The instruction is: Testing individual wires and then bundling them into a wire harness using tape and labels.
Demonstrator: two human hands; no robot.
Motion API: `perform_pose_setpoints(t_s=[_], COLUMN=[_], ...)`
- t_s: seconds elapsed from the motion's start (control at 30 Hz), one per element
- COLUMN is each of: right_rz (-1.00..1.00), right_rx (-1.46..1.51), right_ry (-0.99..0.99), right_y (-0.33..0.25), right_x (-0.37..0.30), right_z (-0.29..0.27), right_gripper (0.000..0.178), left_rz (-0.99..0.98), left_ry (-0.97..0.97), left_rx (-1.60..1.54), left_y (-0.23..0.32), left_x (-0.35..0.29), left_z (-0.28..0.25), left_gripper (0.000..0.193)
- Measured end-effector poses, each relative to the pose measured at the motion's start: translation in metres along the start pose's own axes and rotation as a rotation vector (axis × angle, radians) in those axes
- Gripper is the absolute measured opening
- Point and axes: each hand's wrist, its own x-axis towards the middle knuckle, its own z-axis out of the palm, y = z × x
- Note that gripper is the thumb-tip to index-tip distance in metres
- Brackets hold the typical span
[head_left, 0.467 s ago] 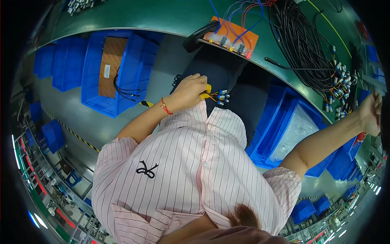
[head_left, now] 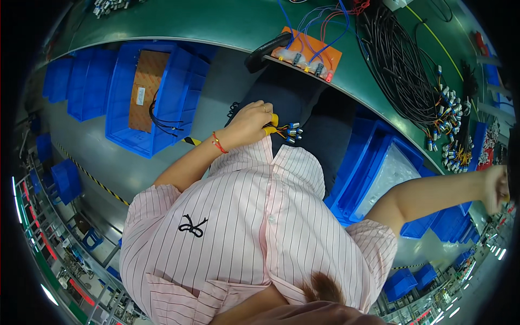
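Over my lap, my left hand (head_left: 253, 123) is closed, with yellow covers on the thumb and fingertip. From its grip fans a bundle of thin coloured wires, the end of a black cable, with small silver-and-blue connectors (head_left: 291, 132). Black cable loops (head_left: 232, 111) show behind the wrist. Far out to the right, my right hand (head_left: 494, 189) is at the picture's rim beyond the bench edge. Its fingers are smeared and partly cut off, so what they hold, if anything, cannot be made out.
On the green bench (head_left: 216, 21) stand an orange test block (head_left: 309, 51) with clips and wires, and a large bundle of black cables (head_left: 401, 70) with connector ends. Blue bins (head_left: 122, 116) stand to the left; another blue bin (head_left: 352, 184) with clear plastic is under the bench.
My right hand has moved down the picture, away from the parts at the bench's right end. My left hand stays over my lap with the cable end.
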Motion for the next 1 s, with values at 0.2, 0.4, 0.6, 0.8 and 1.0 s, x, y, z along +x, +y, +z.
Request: perform_pose_setpoints(t_s=[0.2,0.4,0.6,0.8,1.0], right_rz=[0.234,0.297,0.262,-0.23,0.865], right_rx=[-0.709,-1.166,-1.725,-1.915,-1.103], right_ry=[0.276,0.16,-0.272,-0.926,-1.048], right_y=[0.011,0.047,0.058,0.051,0.028], right_x=[-0.114,-0.161,-0.148,-0.195,-0.346], right_z=[-0.11,-0.084,-0.098,-0.022,0.077], right_gripper=[0.022,0.029,0.029,0.031,0.034], left_rz=[0.015,0.019,0.014,0.018,0.132], left_ry=[-0.043,0.002,0.038,0.056,0.18], left_rx=[-0.007,0.002,-0.311,-0.623,-0.818], left_y=[-0.001,-0.001,0.024,0.061,0.08], left_x=[0.005,0.002,0.005,0.015,0.034], left_z=[-0.003,0.0,-0.012,-0.037,-0.042], left_gripper=[0.015,0.015,0.017,0.018,0.017])
